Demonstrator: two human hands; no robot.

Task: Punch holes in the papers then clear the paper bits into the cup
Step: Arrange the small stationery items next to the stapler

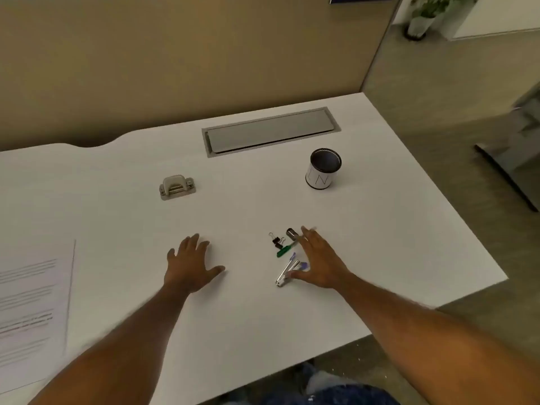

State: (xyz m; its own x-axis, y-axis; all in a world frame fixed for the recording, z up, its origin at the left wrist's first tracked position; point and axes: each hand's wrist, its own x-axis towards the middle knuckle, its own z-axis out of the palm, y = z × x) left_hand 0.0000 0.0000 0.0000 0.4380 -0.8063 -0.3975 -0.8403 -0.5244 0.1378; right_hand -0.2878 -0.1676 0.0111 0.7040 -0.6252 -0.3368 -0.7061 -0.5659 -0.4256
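Left hand [191, 263] spread flat on bare table [380, 244]; right hand [318, 261] spread, grasping nothing, beside clutter [285, 252].

Both bare forearms extended forward. Left hand [191, 264] flat, palm down, fingers spread, thumb out to the right. Right hand [317, 263] open, fingers forward, thumb splayed left.

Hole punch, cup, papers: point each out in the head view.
hole punch [177, 187]: head view, on its grey lever top.
cup [321, 178]: head view, on the white label on its side.
papers [32, 302]: head view, on the printed top sheet.
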